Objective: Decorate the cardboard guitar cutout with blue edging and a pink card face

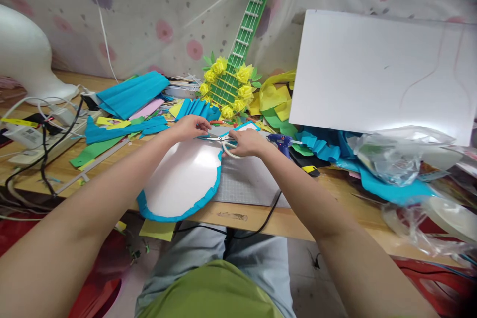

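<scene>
A white guitar-shaped board point(182, 174) lies on the grey cutting mat point(242, 184), its rounded end jutting past the table's front edge. Blue crepe paper point(201, 202) wraps its rim. My right hand point(248, 142) grips white-handled scissors point(230, 149) over the board's narrow part, blades pointing left. Close to the blade tips is my left hand point(193, 127), fingers curled and pinched at the board's upper edge, by a bit of blue paper. What exactly sits between those fingertips is too small to make out.
A green paper guitar point(242, 39) with yellow flowers leans on the back wall. Right of the mat lies a blue glue gun point(281, 142). A large white board point(372, 74), plastic bags point(395, 154), a power strip point(55, 139) and a white foam head point(26, 54) stand around.
</scene>
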Tool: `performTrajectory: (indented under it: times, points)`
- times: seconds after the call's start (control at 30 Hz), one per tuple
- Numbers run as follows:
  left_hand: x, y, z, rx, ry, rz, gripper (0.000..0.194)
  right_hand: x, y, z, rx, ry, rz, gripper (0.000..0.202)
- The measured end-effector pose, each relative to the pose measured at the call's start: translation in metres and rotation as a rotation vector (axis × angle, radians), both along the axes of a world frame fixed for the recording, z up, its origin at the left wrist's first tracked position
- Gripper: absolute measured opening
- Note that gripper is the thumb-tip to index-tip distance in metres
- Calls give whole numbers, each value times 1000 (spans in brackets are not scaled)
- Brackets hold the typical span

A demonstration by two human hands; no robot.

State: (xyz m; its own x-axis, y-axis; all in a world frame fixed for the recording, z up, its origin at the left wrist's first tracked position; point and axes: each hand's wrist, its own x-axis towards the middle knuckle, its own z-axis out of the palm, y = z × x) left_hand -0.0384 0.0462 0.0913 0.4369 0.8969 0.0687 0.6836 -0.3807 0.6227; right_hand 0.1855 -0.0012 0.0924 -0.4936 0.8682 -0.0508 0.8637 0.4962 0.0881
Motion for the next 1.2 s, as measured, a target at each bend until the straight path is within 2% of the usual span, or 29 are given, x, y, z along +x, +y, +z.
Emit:
performTrajectory:
  times: [0.2, 0.47, 0.57, 0.7, 0.8, 0.87, 0.93, 1.0, 1.1, 1.2]
  points:
    - [0, 1, 0, -16, -43, -22, 31, -9, 1, 1, 9, 9, 12, 61]
    - [3, 1, -2, -47, -85, 20, 27, -2, 5, -7, 55, -8, 4, 54]
    - [1, 1, 2, 22, -62, 141, 22, 4, 4, -7, 61, 1, -45, 51]
    - [-11, 0, 7, 166, 174, 401, 23, 19, -11, -11, 43, 41, -240, 47]
    - [-21, -1, 3, 173, 367, 550, 25, 35, -29, -19, 41, 94, -402, 47]
    - [-24, -2, -2, 206, 415, 604, 32, 47, -41, -27, 32, 117, -509, 44]
    - [-24, -2, -8, 254, 386, 538, 43, 56, -50, -34, 17, 137, -612, 43]
    - [-21, -3, -12, 231, 304, 373, 54, 62, -57, -41, -6, 141, -682, 44]
    - [-15, -7, -14, 39, 210, 127, 65, 64, -60, -46, -62, 111, -717, 46]
    - [-11, -10, -17, -82, 243, 14, 75, 60, -57, -43, -79, 65, -710, 44]
